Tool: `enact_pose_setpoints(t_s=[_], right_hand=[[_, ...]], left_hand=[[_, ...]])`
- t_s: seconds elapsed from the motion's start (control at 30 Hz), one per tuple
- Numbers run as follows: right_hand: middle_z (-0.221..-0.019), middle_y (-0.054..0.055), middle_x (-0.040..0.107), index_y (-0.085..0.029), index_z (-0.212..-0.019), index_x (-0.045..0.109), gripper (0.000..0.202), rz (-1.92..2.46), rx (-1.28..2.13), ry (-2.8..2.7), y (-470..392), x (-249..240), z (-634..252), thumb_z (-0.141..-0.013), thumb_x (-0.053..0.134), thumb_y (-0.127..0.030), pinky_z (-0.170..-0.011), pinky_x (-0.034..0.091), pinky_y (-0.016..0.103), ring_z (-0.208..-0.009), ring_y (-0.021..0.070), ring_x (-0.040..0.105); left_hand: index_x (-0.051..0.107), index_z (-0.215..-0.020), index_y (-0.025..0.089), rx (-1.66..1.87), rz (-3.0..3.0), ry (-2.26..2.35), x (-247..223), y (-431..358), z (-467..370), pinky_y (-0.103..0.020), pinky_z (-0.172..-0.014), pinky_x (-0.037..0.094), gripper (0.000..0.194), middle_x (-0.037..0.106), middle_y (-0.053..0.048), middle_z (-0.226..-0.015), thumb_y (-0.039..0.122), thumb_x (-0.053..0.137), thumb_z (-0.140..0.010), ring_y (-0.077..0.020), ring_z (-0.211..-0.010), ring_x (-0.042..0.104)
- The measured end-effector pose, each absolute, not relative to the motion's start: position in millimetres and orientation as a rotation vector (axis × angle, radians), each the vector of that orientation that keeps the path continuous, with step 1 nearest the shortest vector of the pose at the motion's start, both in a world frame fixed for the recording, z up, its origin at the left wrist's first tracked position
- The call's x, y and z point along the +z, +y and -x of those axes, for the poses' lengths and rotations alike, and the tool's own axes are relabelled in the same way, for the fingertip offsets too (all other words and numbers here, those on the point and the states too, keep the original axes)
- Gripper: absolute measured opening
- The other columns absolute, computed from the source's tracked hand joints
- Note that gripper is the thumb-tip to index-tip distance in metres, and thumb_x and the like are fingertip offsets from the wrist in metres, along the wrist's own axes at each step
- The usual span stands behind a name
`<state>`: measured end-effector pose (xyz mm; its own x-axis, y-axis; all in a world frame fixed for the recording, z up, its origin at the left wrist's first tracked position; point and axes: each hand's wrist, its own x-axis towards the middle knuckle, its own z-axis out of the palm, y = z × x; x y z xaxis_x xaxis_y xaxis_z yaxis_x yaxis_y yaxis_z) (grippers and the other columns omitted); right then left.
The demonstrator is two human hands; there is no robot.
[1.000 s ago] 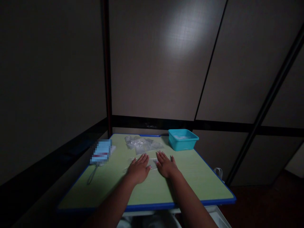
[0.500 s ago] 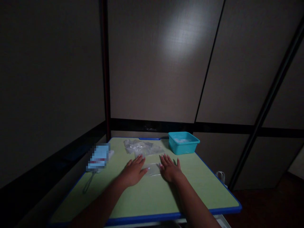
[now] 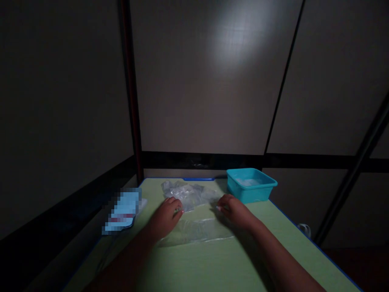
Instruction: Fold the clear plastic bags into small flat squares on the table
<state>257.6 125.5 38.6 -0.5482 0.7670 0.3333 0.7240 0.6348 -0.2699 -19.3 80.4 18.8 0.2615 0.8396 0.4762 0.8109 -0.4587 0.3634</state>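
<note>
A clear flat plastic bag (image 3: 199, 230) lies across the table in front of me, its near edge slightly slanted. Over its far left side is my left hand (image 3: 166, 214), loosely curled, with a gap between thumb and fingers and nothing visible in it. My right hand (image 3: 235, 210) hovers past the bag's far right side, fingers bent and thumb a little apart from them, also without anything visible in its grasp. Just beyond both hands sits a crumpled heap of clear plastic bags (image 3: 190, 194); the left fingertips come close to its near edge.
A turquoise basin (image 3: 251, 190) with something pale inside stands at the back right. At the left edge lies a blurred-out light blue item (image 3: 123, 213). The green tabletop (image 3: 182, 267) has a blue rim. Panelled walls close off the back and left.
Both hands have come up from lying flat with spread fingers and are now curled and farther apart. The plastic under them shows wider and larger. The view has shifted slightly.
</note>
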Motion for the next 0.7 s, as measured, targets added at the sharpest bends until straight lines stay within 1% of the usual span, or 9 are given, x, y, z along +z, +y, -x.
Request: enact_pose_setpoints(t_s=[0.13, 0.27, 0.43, 0.53, 0.7], right_hand=[[-0.076, 0.005, 0.06, -0.015, -0.075, 0.061, 0.017, 1.198, 0.17, -2.447, 124.6, 33.6, -259.2, -0.079, 0.049, -0.027, -0.063, 0.036, 0.023, -0.071, 0.0145, 0.051], [-0.074, 0.005, 0.059, -0.015, -0.072, 0.058, 0.023, 1.287, 0.199, -2.452, 126.5, 31.6, -257.4, -0.08, 0.049, -0.035, -0.056, 0.032, 0.022, -0.064, 0.0128, 0.048], [-0.068, 0.005, 0.058, -0.014, -0.072, 0.057, 0.032, 1.382, 0.253, -2.441, 128.6, 33.4, -260.8, -0.084, 0.042, -0.039, -0.053, 0.028, 0.023, -0.059, 0.012, 0.045], [-0.068, 0.005, 0.058, -0.014, -0.072, 0.058, 0.037, 1.417, 0.292, -2.451, 128.6, 34.4, -263.8, -0.086, 0.037, -0.041, -0.053, 0.028, 0.023, -0.059, 0.0119, 0.046], [-0.068, 0.006, 0.06, -0.014, -0.073, 0.058, 0.043, 1.483, 0.377, -2.472, 125.6, 38.0, -269.2, -0.087, 0.033, -0.045, -0.051, 0.028, 0.023, -0.057, 0.0119, 0.046]], left_hand=[[0.054, -0.076, 0.019, 0.927, -2.46, 1.669, 23.1, 80.2, 21.0, -0.03, -0.077, 0.038, 0.01, 0.055, -0.003, -0.082, 0.017, 0.045, -0.079, -0.0188, -0.084, 0.05], [0.054, -0.075, 0.019, 0.902, -2.457, 1.717, 25.1, 81.4, 25.7, -0.03, -0.078, 0.038, 0.013, 0.055, -0.004, -0.082, 0.015, 0.042, -0.079, -0.019, -0.084, 0.049], [0.057, -0.07, 0.019, 0.875, -2.438, 1.747, 24.6, 80.8, 29.1, -0.031, -0.078, 0.037, 0.013, 0.055, -0.004, -0.08, 0.024, 0.048, -0.079, -0.0201, -0.085, 0.049], [0.057, -0.066, 0.019, 0.829, -2.431, 1.752, 23.1, 81.6, 28.2, -0.031, -0.076, 0.037, 0.017, 0.055, -0.004, -0.077, 0.029, 0.051, -0.078, -0.02, -0.083, 0.049], [0.056, -0.065, 0.018, 0.796, -2.452, 1.769, 18.6, 83.3, 28.2, -0.031, -0.075, 0.037, 0.019, 0.055, -0.003, -0.075, 0.031, 0.05, -0.078, -0.0198, -0.082, 0.049]])
